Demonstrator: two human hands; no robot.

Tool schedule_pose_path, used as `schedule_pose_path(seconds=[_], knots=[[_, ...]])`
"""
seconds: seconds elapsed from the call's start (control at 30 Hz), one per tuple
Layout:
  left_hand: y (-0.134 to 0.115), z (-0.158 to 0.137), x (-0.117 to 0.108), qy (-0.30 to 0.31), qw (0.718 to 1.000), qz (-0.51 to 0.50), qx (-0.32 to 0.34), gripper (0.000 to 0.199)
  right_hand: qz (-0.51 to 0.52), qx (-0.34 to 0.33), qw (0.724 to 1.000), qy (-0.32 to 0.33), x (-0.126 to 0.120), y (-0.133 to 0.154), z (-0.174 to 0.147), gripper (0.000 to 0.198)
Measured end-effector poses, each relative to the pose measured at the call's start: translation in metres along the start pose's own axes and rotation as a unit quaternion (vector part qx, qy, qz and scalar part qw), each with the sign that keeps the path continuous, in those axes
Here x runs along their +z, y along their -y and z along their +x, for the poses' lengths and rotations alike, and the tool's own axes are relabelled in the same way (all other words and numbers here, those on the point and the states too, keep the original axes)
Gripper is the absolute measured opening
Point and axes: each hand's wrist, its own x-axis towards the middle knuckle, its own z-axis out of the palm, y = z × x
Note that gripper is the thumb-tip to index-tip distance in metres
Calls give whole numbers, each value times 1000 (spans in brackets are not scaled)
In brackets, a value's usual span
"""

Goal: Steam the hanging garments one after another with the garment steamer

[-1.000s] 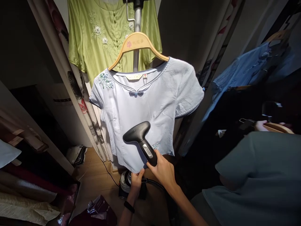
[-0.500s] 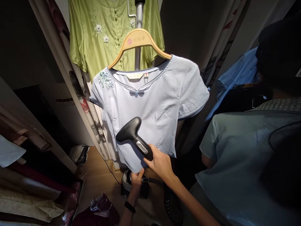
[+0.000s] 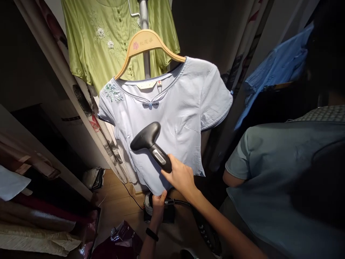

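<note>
A pale blue short-sleeved blouse [image 3: 185, 104] with a dark knotted button and shoulder embroidery hangs on a tan hanger [image 3: 145, 41]. My right hand [image 3: 182, 176] is wrapped round the handle of a black garment steamer head [image 3: 148, 138], whose wide end lies against or just in front of the blouse's chest; I cannot tell if it touches. Below it, my left hand [image 3: 159, 199], with a black band at the wrist, pinches the blouse's bottom hem between thumb and fingers. A ribbed hose [image 3: 183, 203] runs behind my right forearm.
Behind the blouse are a green blouse [image 3: 88, 46] and a metal pole [image 3: 145, 25]. A person in a grey-green shirt [image 3: 269, 154] stands close at the right. Folded clothes [image 3: 35, 223] lie at the left. A dark red bag [image 3: 121, 237] and a thin cord [image 3: 132, 198] are on the floor.
The view has shifted slightly, so the hanging clothes sit further left. The steamer head has risen a little along the blouse. My left hand keeps its hold on the hem.
</note>
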Motion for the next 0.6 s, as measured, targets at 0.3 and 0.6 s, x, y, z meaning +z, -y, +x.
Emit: schedule_pose_path(seconds=[0.3, 0.6], knots=[[-6, 2, -1, 14, 1000, -1, 2, 58, 26, -14, 997, 74, 24, -1, -35, 29], [-4, 2, -7, 3, 1000, 24, -7, 44, -11, 75, 994, -81, -2, -3, -4, 34]])
